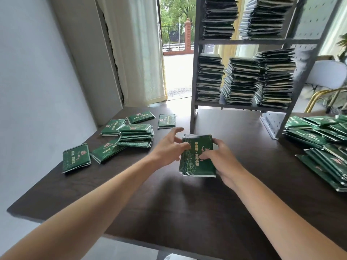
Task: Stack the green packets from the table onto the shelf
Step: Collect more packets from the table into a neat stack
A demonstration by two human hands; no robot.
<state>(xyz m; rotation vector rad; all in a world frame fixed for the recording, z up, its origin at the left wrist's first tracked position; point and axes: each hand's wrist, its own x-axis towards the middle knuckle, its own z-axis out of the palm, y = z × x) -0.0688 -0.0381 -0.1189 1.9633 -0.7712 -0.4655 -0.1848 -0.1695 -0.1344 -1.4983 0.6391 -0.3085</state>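
While a small bundle of green packets (197,156) sits over the middle of the dark table (169,199), the right hand (223,164) clasps it from the right side, thumb laid across the printed face and fingers wrapped behind the edge. Whether the bundle's lower edge rests on the tabletop or is lifted clear cannot be told. The left hand (169,147) meets the bundle's left edge with its fingers spread wide and loose, touching rather than clenching, one finger raised above the top corner. Left of the hands, more loose packets (135,135) lie scattered and partly piled on the far left part of the table, with a single packet (76,157) nearest the left edge. On the right edge of the table lies a larger heap of packets (323,145), overlapping one another. Beyond the hands, at the far side, stands a grey metal shelf (242,106), whose two visible levels already carry tall stacks of packets (244,79).
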